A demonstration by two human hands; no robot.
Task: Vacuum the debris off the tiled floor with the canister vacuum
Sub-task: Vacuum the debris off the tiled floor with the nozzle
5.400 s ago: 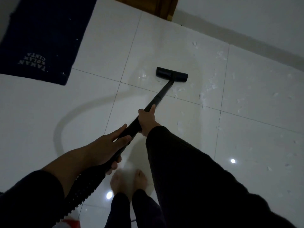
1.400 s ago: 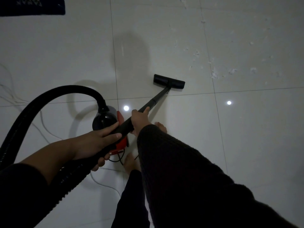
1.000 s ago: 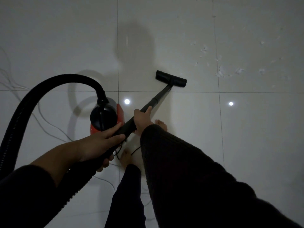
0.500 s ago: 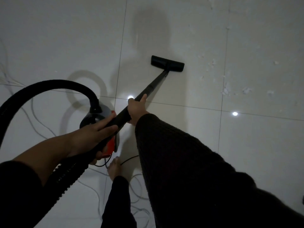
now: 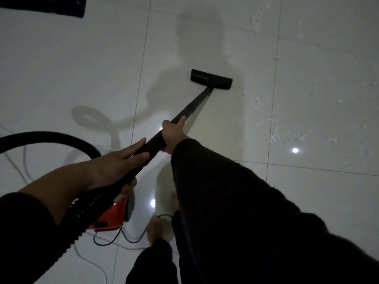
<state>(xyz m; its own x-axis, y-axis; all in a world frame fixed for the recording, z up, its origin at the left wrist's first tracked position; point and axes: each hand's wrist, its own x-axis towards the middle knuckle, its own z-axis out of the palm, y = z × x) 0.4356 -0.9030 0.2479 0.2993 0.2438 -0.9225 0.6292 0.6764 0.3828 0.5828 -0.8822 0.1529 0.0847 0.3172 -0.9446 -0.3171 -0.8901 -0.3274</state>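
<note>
A black vacuum wand (image 5: 192, 106) slants across the white tiled floor (image 5: 82, 68) to a flat black floor head (image 5: 211, 79) resting on a tile. My right hand (image 5: 173, 134) grips the wand midway. My left hand (image 5: 121, 162) holds the wand's lower end where the ribbed hose (image 5: 86, 208) joins, thumb and forefinger stretched along it. The red canister (image 5: 111, 217) sits under my left forearm, mostly hidden. White debris flakes (image 5: 285, 136) lie scattered to the right of the floor head, apart from it.
The black hose (image 5: 51, 136) arcs over the floor at the left. Thin cables (image 5: 123, 240) loop by the canister and my bare feet (image 5: 153, 230). A dark mat corner (image 5: 51, 5) shows at the top left. More flakes (image 5: 256, 19) lie at the upper right.
The floor head has slid farther away from me and to the right, nearer the flakes. The canister now sits lower in view, under my left arm. The mat corner has come back into view.
</note>
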